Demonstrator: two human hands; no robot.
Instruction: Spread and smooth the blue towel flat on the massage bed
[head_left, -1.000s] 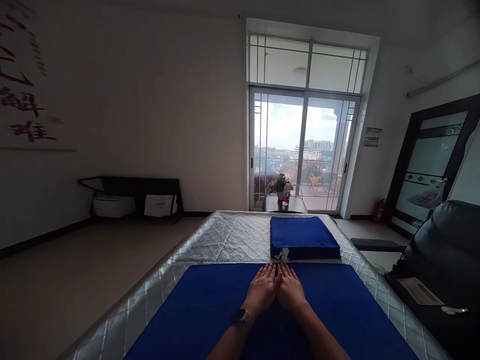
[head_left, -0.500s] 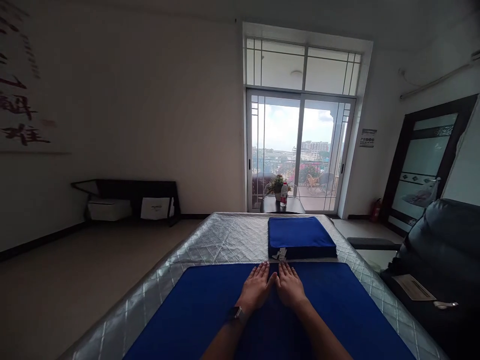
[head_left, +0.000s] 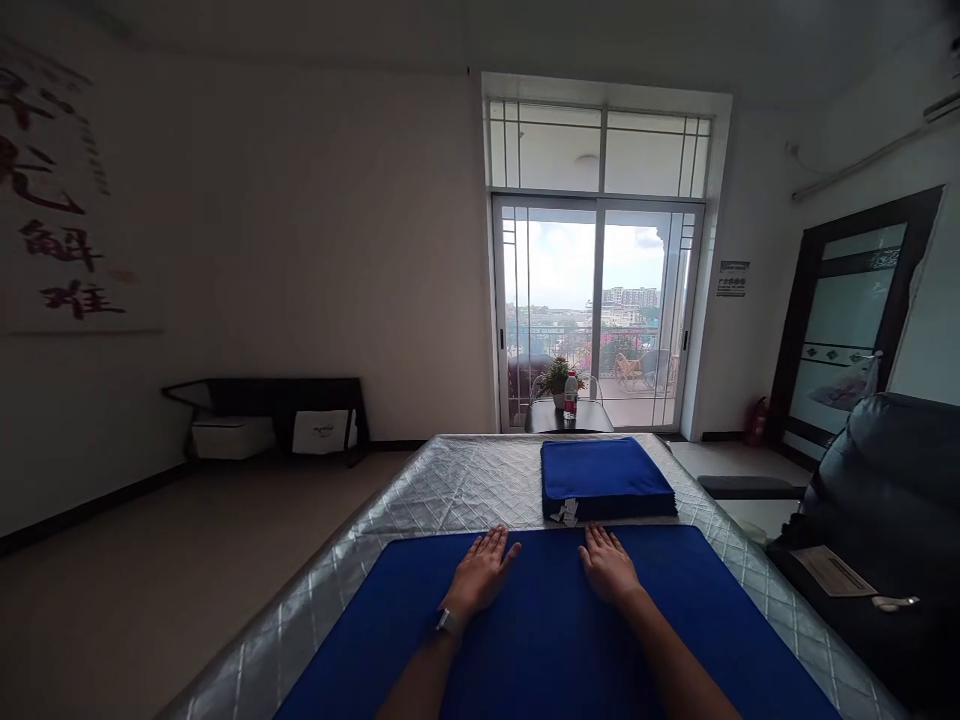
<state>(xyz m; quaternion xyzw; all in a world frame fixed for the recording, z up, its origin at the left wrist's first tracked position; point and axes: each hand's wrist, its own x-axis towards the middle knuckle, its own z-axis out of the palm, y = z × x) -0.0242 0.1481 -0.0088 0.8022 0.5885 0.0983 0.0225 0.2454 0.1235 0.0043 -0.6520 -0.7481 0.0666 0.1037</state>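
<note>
A large blue cloth (head_left: 540, 640) lies spread flat over the near part of a table with a silver quilted cover (head_left: 480, 475). My left hand (head_left: 481, 572) rests on it palm down near the far edge, fingers stretched out, a watch on the wrist. To its right my right hand (head_left: 607, 565) also lies flat near that edge, with a gap of bare blue cloth between the two. Just beyond the cloth sits a stack of folded blue cloths (head_left: 607, 475), white tags (head_left: 568, 512) showing at its front left corner.
Past the table's far end stand a water bottle (head_left: 571, 395) and a potted plant (head_left: 557, 378) on a small dark table. At the right is a black armchair (head_left: 862, 500) with a tan card (head_left: 832, 571) on it. A black bench (head_left: 262, 400) lines the left wall.
My hands were side by side at the middle of the cloth's far edge. They have moved apart, the left one leftward, the right one rightward. The view has tilted slightly.
</note>
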